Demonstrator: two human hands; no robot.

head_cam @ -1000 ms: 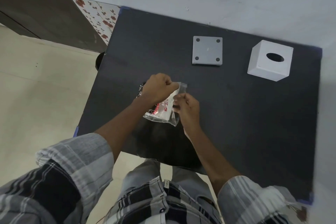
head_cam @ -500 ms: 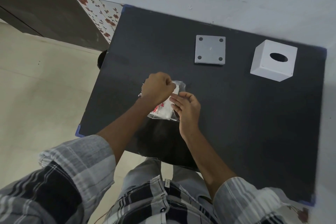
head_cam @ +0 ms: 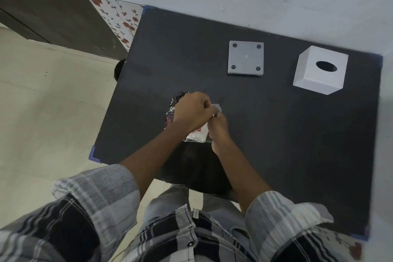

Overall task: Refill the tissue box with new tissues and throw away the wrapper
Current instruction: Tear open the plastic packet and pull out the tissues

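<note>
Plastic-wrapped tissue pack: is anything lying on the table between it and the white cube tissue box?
Nothing visible: bare black table separates the plastic-wrapped tissue pack from the white cube tissue box. The grey square base plate lies off that line.

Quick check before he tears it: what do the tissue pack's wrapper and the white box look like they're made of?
Tissue pack wrapper: thin, glossy clear plastic film, judging by its crinkles and see-through corner, with red floral print. White tissue box: rigid, matte, with crisp edges and a clean oval slot; probably moulded plastic, though painted wood can't be ruled out.
</note>
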